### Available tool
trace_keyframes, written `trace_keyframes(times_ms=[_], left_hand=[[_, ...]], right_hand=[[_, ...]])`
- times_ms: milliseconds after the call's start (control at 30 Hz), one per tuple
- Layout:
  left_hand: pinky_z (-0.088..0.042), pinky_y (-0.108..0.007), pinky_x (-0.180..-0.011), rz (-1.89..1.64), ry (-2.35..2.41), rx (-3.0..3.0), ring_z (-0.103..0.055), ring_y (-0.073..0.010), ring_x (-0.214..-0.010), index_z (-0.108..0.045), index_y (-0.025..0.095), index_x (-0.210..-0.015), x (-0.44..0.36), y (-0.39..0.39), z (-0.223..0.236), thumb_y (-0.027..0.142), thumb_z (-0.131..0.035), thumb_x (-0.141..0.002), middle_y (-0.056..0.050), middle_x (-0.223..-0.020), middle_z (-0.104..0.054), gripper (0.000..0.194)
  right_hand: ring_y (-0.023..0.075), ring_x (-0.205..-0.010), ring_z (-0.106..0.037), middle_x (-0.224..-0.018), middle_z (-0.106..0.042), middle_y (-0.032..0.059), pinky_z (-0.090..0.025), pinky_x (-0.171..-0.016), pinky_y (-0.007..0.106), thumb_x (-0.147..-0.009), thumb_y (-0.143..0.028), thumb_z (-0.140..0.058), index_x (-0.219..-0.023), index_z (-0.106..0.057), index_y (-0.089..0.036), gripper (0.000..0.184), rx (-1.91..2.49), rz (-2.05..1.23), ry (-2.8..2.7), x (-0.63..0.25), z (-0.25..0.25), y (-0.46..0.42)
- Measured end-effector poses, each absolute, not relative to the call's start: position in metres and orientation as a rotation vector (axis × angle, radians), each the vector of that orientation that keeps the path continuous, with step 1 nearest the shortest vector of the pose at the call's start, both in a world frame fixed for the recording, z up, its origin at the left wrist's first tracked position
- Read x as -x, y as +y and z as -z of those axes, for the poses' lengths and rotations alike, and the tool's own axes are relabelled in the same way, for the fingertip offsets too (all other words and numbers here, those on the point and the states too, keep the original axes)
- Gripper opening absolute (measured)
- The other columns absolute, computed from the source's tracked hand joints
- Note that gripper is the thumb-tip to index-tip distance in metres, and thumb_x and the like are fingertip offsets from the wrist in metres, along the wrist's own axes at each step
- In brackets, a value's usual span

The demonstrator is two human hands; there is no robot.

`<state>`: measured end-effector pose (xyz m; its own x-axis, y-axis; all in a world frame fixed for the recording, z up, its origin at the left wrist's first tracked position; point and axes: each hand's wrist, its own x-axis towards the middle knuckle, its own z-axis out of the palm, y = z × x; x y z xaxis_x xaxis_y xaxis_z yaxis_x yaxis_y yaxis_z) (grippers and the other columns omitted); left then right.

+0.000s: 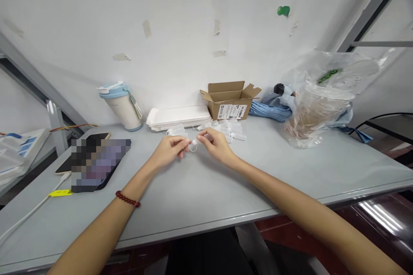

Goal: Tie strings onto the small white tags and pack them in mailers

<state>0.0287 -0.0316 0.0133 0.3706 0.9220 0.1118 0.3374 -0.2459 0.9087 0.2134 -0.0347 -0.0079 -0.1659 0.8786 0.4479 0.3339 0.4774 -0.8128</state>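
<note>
Nearest the lens: left forearm (97,227) and right forearm (306,215), entering from the lower left and lower right of the frame, over the grey surface (200,197). Left hand (168,151) and right hand (218,145) meet near centre frame. Small white piece (194,142) sits between the two sets of fingertips; thin pale loop (193,150) hangs just below it. Fingers: thumb and index of each hand close together, hardly open, pinching at the piece from either side; its exact seating in the left fingertips is too small to tell. Remaining left fingers loosely curled. Risks, as judged: (1) piece slips and drops, cause: tiny part, fingertip-only hold; (2) loop twists or catches on a fingertip, cause: thin and slack; (3) right knuckles nudge the translucent tubes (238,136) lying just behind, cause: little spare room. Open carton (228,99), upper centre-right, and white tray (180,116), left of it, stand behind the tubes; a bump there looks less likely.
</note>
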Motion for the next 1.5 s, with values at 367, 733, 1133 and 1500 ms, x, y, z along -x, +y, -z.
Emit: trace_keyframes(times_ms=[367,733,1133,1500], left_hand=[[-0.040,-0.024,-0.049,-0.801,1.140,-1.681,-0.047,-0.0094,-0.048,-0.065,0.014,-0.071,-0.027,-0.032,-0.017,0.048,-0.067,-0.069,0.001,-0.055,-0.055,0.035],[-0.038,-0.024,-0.051,-0.816,1.145,-1.711,-0.045,-0.0096,-0.046,-0.058,0.015,-0.061,-0.032,-0.036,-0.020,0.043,-0.060,-0.072,0.003,-0.048,-0.050,0.030],[-0.039,-0.023,-0.049,-0.853,1.122,-1.732,-0.045,-0.0094,-0.047,-0.058,0.016,-0.064,-0.038,-0.042,-0.018,0.045,-0.060,-0.074,0.002,-0.053,-0.051,0.031],[-0.036,-0.023,-0.050,-0.862,1.116,-1.713,-0.043,-0.0082,-0.048,-0.055,0.016,-0.062,-0.039,-0.043,-0.018,0.038,-0.059,-0.076,0.003,-0.053,-0.050,0.027]], right_hand=[[0.0109,-0.057,-0.048,-0.061,-0.054,-0.0016,-0.036,-0.052,0.023,-0.083,-0.041,-0.052,-0.079,-0.057,-0.018,0.024,1.081,-0.798,-1.618,-0.215,0.004,-0.036],[0.0100,-0.053,-0.043,-0.056,-0.046,-0.0040,-0.033,-0.050,0.023,-0.083,-0.045,-0.051,-0.081,-0.056,-0.018,0.028,1.074,-0.815,-1.646,-0.215,0.008,-0.037],[0.0129,-0.066,-0.046,-0.069,-0.051,0.0005,-0.036,-0.059,0.025,-0.091,-0.040,-0.041,-0.083,-0.055,-0.018,0.027,1.036,-0.677,-1.736,-0.217,0.009,-0.038],[0.0130,-0.063,-0.046,-0.065,-0.046,-0.0006,-0.036,-0.057,0.025,-0.092,-0.039,-0.038,-0.085,-0.054,-0.019,0.026,1.008,-0.693,-1.734,-0.215,0.012,-0.040]])
